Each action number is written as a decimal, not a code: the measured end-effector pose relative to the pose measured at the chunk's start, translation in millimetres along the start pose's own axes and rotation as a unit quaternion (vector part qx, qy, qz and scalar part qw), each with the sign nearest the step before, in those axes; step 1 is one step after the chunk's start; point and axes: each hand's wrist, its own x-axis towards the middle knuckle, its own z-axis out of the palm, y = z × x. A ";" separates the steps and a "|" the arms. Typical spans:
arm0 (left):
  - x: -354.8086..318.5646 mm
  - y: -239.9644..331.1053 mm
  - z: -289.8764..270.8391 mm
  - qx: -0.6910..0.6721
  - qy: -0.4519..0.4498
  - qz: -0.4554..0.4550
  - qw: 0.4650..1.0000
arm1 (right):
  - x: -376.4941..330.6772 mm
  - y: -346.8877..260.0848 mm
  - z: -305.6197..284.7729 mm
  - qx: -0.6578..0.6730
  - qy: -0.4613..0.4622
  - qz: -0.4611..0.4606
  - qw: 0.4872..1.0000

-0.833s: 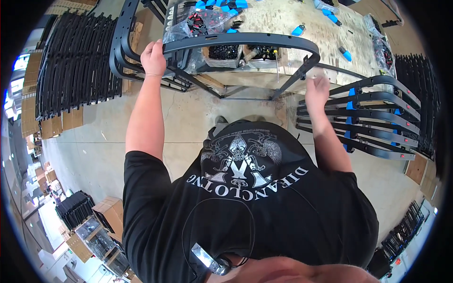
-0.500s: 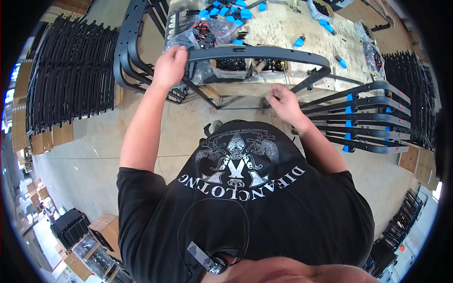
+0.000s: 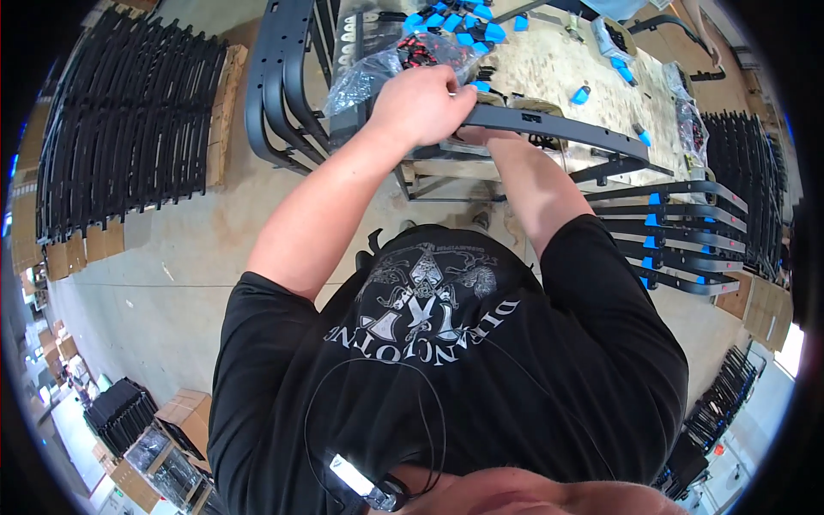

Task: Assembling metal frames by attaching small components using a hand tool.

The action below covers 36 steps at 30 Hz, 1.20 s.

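Now, left hand (image 3: 422,105): I read its grip as clasped on the dark frame (image 3: 562,127), whose curved bar runs out from under the fingers to the right.
Right hand (image 3: 481,135): it has swung in from the right half of the bar and gone beneath it, close to the left hand; its fingers are hidden from me, so I cannot tell whether that grip holds anything.
Frame position: at the near side of the tabletop (image 3: 549,79), its right end toward the stacked frames (image 3: 697,239).
Tabletop goods: blue pieces (image 3: 481,33) cluster mostly beyond the hands; a clear plastic bag (image 3: 365,86) lies just left of them.
Hands together: a moment ago they stood apart; I judge the left steadies the frame, leaving the right free for handling underneath.
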 end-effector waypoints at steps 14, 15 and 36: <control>-1.4 0.0 -0.1 -0.025 0.006 -0.015 1.000 | -11.6 -28.5 -3.1 0.003 -0.024 0.024 0.999; -1.2 1.3 -0.6 -0.024 0.006 -0.013 1.000 | -11.7 -27.7 -4.6 0.004 -0.024 0.026 0.999; -2.9 12.1 1.9 -0.049 0.024 -0.019 0.998 | -12.5 -7.5 -4.5 0.063 -0.057 0.030 0.996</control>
